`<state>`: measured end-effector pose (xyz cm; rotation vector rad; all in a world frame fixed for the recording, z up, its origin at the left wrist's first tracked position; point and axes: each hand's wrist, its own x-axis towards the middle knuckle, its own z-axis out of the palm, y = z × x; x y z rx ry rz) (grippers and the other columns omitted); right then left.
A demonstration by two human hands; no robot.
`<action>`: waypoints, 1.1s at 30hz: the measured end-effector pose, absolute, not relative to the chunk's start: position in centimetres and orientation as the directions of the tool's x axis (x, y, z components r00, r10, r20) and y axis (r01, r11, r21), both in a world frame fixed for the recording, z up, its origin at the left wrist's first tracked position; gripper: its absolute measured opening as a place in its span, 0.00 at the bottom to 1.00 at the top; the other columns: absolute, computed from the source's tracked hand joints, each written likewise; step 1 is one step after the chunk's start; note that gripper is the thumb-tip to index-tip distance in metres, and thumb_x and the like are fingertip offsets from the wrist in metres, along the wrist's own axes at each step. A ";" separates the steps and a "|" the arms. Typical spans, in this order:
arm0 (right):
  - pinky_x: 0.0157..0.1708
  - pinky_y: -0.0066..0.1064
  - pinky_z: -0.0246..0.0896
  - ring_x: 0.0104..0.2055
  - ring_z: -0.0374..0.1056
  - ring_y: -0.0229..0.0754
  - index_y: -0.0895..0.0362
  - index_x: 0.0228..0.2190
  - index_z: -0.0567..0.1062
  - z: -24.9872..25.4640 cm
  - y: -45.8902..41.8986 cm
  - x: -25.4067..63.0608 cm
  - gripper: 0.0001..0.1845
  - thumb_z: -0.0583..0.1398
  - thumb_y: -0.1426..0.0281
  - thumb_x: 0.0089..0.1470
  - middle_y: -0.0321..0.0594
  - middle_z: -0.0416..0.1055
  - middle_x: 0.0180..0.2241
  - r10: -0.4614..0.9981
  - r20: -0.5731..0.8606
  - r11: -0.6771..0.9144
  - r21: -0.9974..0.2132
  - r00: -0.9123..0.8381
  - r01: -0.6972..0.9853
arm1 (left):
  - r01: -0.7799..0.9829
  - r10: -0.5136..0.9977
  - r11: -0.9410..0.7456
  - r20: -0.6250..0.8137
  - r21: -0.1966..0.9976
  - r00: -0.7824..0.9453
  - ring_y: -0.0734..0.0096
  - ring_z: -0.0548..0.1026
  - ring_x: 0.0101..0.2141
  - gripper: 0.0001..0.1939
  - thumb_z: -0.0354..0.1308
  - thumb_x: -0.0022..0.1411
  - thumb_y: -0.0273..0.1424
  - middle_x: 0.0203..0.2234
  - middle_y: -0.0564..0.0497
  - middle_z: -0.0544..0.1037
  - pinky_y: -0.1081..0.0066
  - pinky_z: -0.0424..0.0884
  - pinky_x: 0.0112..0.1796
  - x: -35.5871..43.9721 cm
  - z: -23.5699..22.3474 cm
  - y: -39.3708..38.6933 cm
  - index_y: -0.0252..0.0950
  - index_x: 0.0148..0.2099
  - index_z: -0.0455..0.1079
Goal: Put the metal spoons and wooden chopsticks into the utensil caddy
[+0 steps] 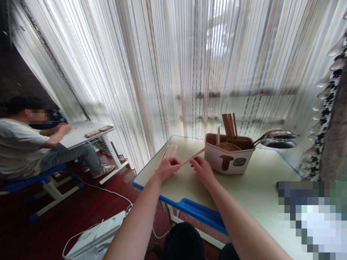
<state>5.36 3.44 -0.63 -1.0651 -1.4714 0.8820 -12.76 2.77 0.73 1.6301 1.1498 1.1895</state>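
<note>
A thin pale wooden chopstick [185,163] slants up to the right above the desk. My left hand [168,168] is closed in a pinch on its lower end. At the middle of the same stick are the curled fingertips of my right hand [202,171], closed against it. Beyond my left hand, a row of pale chopsticks [170,150] lies on the desk. Just right of my right hand stands a white and brown utensil holder [214,159]. Brown chopsticks [230,126] stand upright in it, with a brown rounded utensil [229,146] in front.
Metal ladle-like utensils [280,139] stick out over the holder's right side. The desk [184,187] has a blue edge with a tray groove [203,211]. Another person [24,144] sits at a white table [78,135] on the left. Cables and a white box [100,231] lie below.
</note>
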 end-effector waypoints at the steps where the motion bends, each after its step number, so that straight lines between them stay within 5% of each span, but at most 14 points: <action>1: 0.28 0.30 0.59 0.29 0.68 0.41 0.59 0.30 0.73 -0.5 3.3 5.2 0.14 0.56 0.61 0.48 0.42 0.73 0.28 0.951 0.306 0.309 -0.946 -0.046 0.093 | 0.196 0.959 -0.266 0.237 0.944 0.158 0.78 0.67 0.21 0.04 0.60 0.45 0.27 0.19 0.55 0.71 0.76 0.62 0.24 -12.8 0.7 2.7 0.31 0.27 0.71; 6: 0.25 0.29 0.59 0.27 0.67 0.40 0.59 0.29 0.73 0.5 2.5 5.0 0.14 0.59 0.60 0.45 0.41 0.73 0.27 0.976 0.215 0.214 -0.972 -0.007 -0.095 | 0.243 0.962 -0.242 0.198 0.939 0.190 0.77 0.68 0.24 0.06 0.61 0.45 0.28 0.21 0.53 0.73 0.75 0.63 0.28 -12.8 0.8 2.3 0.31 0.28 0.72; 11: 0.25 0.29 0.58 0.26 0.66 0.39 0.59 0.28 0.74 1.1 2.0 5.2 0.17 0.60 0.57 0.45 0.41 0.72 0.25 0.964 0.264 0.263 -0.960 -0.001 -0.093 | 0.279 0.957 -0.250 0.193 0.927 0.217 0.74 0.71 0.26 0.07 0.62 0.46 0.29 0.24 0.51 0.75 0.74 0.65 0.31 -12.7 0.6 2.2 0.31 0.30 0.73; 17: 0.26 0.31 0.58 0.27 0.66 0.40 0.59 0.29 0.73 1.3 1.9 5.4 0.19 0.61 0.55 0.45 0.40 0.72 0.25 0.942 0.335 0.336 -0.940 0.026 -0.062 | 0.216 0.954 -0.216 0.159 0.952 0.253 0.73 0.72 0.27 0.11 0.63 0.46 0.32 0.26 0.49 0.77 0.73 0.66 0.32 -12.6 0.9 1.9 0.31 0.33 0.75; 27: 0.24 0.28 0.58 0.27 0.65 0.38 0.58 0.29 0.73 1.7 1.6 6.0 0.18 0.61 0.55 0.44 0.40 0.71 0.27 0.965 0.229 0.246 -0.959 0.126 -0.140 | -0.100 0.944 0.027 0.008 0.995 0.331 0.69 0.74 0.22 0.13 0.54 0.49 0.33 0.28 0.40 0.79 0.71 0.67 0.24 -12.8 1.0 1.7 0.26 0.30 0.73; 33: 0.23 0.28 0.58 0.27 0.65 0.39 0.58 0.29 0.74 1.9 1.5 6.1 0.19 0.61 0.55 0.43 0.41 0.71 0.27 0.965 0.229 0.248 -0.955 0.128 -0.163 | -0.129 0.930 0.067 -0.016 0.989 0.366 0.65 0.75 0.23 0.12 0.54 0.47 0.30 0.28 0.37 0.79 0.70 0.68 0.23 -13.2 0.8 1.6 0.25 0.30 0.73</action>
